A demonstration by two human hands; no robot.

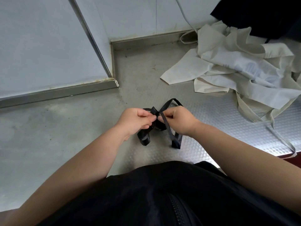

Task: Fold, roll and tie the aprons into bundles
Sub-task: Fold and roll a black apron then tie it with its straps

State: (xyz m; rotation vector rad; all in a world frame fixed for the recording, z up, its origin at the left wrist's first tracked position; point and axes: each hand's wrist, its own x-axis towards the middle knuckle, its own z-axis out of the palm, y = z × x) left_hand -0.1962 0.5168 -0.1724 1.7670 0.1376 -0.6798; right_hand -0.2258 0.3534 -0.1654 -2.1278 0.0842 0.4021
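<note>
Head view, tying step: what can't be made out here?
- black bundle: head view, mostly under the left hand and right hand; roll unreadable.
- knot: fingers pinching the straps cover it; finished or not, unclear.
- white aprons: crumpled heap, cut by the right edge; count unclear.
- dark cloth: cut by the top edge; identity unclear.

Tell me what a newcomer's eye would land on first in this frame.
Dead centre, the left hand and right hand pinch the black ties of a small rolled black apron, working a bow just over the steel counter. Next comes the crumpled heap of cream aprons on the right, with dark cloth behind it in the far right corner.
</note>
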